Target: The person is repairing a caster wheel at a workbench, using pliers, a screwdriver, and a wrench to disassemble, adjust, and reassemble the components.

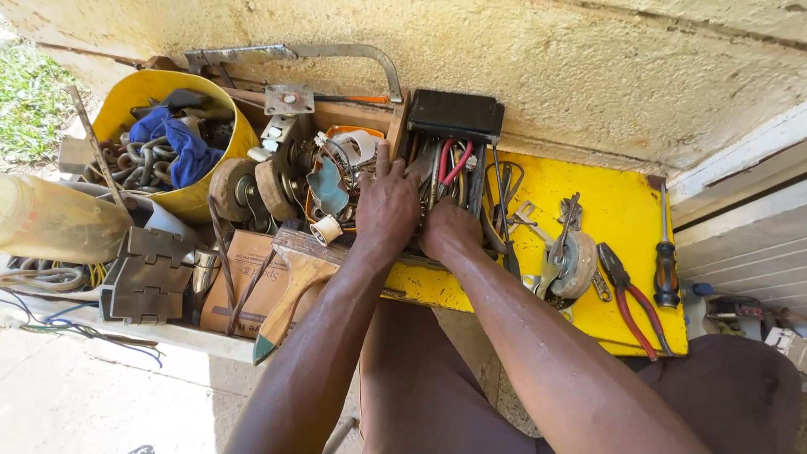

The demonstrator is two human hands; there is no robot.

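Both hands reach into a black tool tray (454,113). The left hand (385,206) has its fingers spread over the tools. The right hand (450,229) has its fingers buried among them; I cannot tell their grip.

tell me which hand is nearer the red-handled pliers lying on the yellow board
Right. The right hand rummages in the tool box just left of the red-handled pliers; the left hand lies farther left, beyond it.

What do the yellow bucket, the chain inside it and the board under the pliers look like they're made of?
The yellow bucket looks like glossy moulded plastic: smooth, evenly coloured wall. The chain looks like bare grey steel, dull and thick-linked. The yellow board seems painted, with scuffed, chipped paint; wood or metal underneath, I cannot tell. The pliers appear dark metal with red coated handles.
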